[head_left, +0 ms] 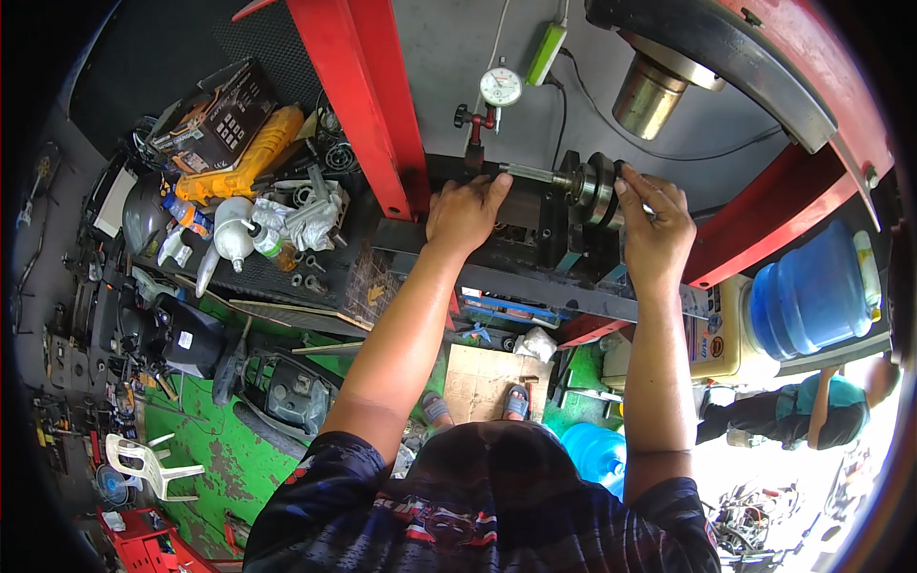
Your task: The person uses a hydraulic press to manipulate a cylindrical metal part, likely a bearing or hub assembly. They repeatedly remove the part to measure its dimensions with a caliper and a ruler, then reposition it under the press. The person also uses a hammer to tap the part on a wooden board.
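A metal crankshaft (598, 191) with thick round discs lies level across dark support blocks (554, 229) on the black bench of a red frame. My right hand (659, 220) is closed on its right end, thumb and fingers by the discs; the end itself is hidden. Toward the left, the thin shaft end points at my left hand (463, 215). That hand rests on the bench edge with its thumb apart from the fingers, near the shaft tip; the fingertips are partly hidden. Behind it stands a white-faced dial indicator (501, 87) on a red and black holder (478, 143).
Red posts (368, 105) flank the bench; a metal press ram (650, 95) hangs at upper right. Bottles, a box (215, 115) and a yellow case (258, 148) crowd the left bench. A blue water jug (802, 291) stands right. A motorcycle (277, 382) is lower left; another person (812, 406) is lower right.
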